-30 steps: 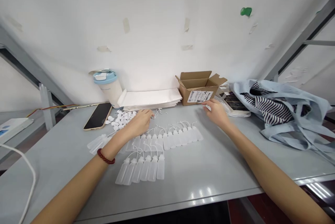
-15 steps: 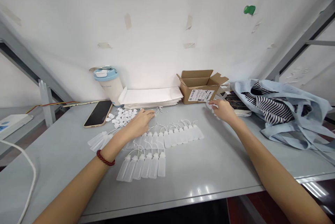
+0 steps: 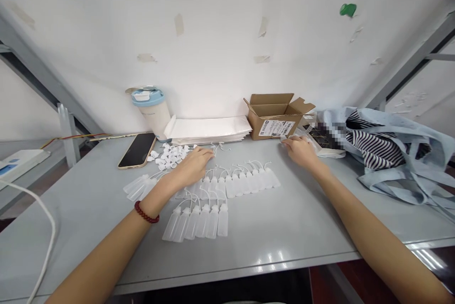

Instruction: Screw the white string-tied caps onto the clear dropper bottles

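My left hand (image 3: 194, 165) reaches over the bottles to a few thin white tubes (image 3: 222, 147), its fingers bent and pressed together. What they hold, if anything, is hidden. Beneath that hand and to its right, translucent squeeze bottles (image 3: 249, 182) lie in a row, each with a thin tube at its neck. A nearer row of bottles (image 3: 202, 222) lies in front, and several more (image 3: 140, 185) are at the left. White caps (image 3: 172, 156) are heaped beyond my left wrist. Before the carton, my right hand (image 3: 300, 151) has its fingers curled together by some clear plastic (image 3: 284, 138).
An open cardboard box (image 3: 275, 126) stands by the wall, beside a stack of white envelopes (image 3: 209, 129). A phone (image 3: 138, 150) and a blue-lidded cup (image 3: 152, 114) are at the left. A light blue cloth bag (image 3: 387, 145) fills the right side. A white cable (image 3: 51, 228) crosses the left edge.
The view has shifted slightly. My right hand has lowered onto the table by the box, and the translucent thing under its fingers shows less. My left hand stays by the tubes.
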`<state>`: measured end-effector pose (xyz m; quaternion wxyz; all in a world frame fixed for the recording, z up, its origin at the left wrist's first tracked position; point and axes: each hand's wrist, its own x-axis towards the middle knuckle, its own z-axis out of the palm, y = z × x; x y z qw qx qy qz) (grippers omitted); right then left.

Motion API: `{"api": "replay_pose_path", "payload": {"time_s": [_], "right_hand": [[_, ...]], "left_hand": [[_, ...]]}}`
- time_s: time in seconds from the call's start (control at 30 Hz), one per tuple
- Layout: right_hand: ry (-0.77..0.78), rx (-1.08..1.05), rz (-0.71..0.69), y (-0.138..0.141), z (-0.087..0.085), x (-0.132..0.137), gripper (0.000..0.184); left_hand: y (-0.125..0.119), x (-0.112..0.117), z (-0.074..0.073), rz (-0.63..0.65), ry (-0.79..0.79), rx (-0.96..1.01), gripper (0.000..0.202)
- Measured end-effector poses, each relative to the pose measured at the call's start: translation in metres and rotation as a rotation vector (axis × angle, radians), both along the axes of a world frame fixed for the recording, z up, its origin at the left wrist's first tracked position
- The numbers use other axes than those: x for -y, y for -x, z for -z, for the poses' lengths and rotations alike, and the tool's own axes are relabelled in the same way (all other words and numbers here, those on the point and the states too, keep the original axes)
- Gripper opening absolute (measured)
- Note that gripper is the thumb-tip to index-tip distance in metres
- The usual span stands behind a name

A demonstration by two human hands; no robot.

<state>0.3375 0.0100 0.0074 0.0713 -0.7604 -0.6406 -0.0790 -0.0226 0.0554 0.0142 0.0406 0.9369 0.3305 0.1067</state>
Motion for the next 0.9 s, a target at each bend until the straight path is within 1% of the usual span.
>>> {"api": "replay_pose_path", "payload": {"time_s": [0.13, 0.27, 0.33, 0.47, 0.53, 0.63, 0.73, 0.9], "right_hand": [[-0.004, -0.031, -0.003, 0.004, 0.003, -0.001, 0.038], [-0.053, -0.129, -0.026, 0.005, 0.002, -0.003, 0.038], [-0.092, -0.199, -0.072, 0.006, 0.000, -0.004, 0.040], [-0.172, -0.339, -0.214, 0.011, -0.008, -0.001, 0.045], [-0.222, -0.390, -0.256, 0.015, -0.011, 0.002, 0.046], [-0.301, -0.445, -0.275, 0.021, -0.013, 0.006, 0.041], [-0.362, -0.494, -0.281, 0.026, -0.014, 0.008, 0.031], [-0.422, -0.557, -0.292, 0.041, -0.020, 0.015, 0.023]], "left_hand": [[-0.001, 0.003, -0.002, 0.016, -0.006, 0.010, 0.045], [0.000, 0.005, -0.002, 0.029, -0.007, 0.021, 0.039], [0.000, 0.005, -0.002, 0.038, -0.002, 0.028, 0.036], [0.000, 0.007, 0.001, 0.045, 0.017, 0.036, 0.035], [0.000, 0.007, 0.003, 0.040, 0.030, 0.036, 0.035], [0.000, 0.007, 0.006, 0.030, 0.051, 0.040, 0.034], [0.001, 0.006, 0.008, 0.023, 0.075, 0.052, 0.034], [0.001, 0.007, 0.004, 0.036, 0.117, 0.093, 0.030]]}}
